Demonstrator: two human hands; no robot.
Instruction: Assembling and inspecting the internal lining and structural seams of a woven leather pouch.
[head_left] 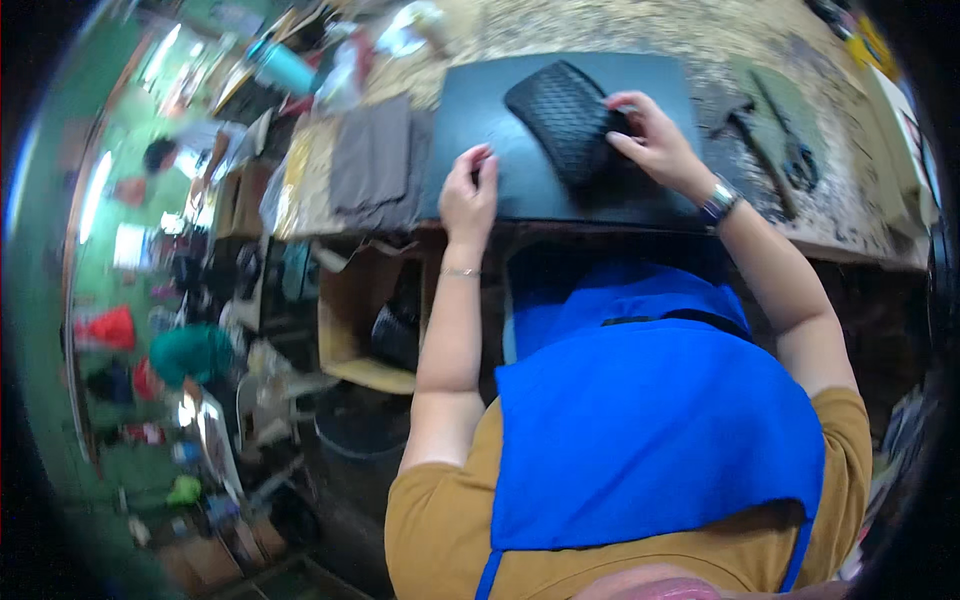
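Observation:
A black woven pouch [565, 120], with a braided-looking surface, is tilted over a dark flat board [475, 105] on the workbench. My right hand [658, 148] pinches the pouch's right edge between thumb and fingers. Over the board's left edge is my left hand [468, 200], apart from the pouch. Its fingers are curled together, and whatever they may hold is too small to make out.
Folded grey cloth [372, 160] lies left of the board. On the right are a hammer [760, 150] and dark-handled scissors [795, 150]. Below the bench's left part stands an open box [345, 330] with a dark woven item inside. Other people work at far left.

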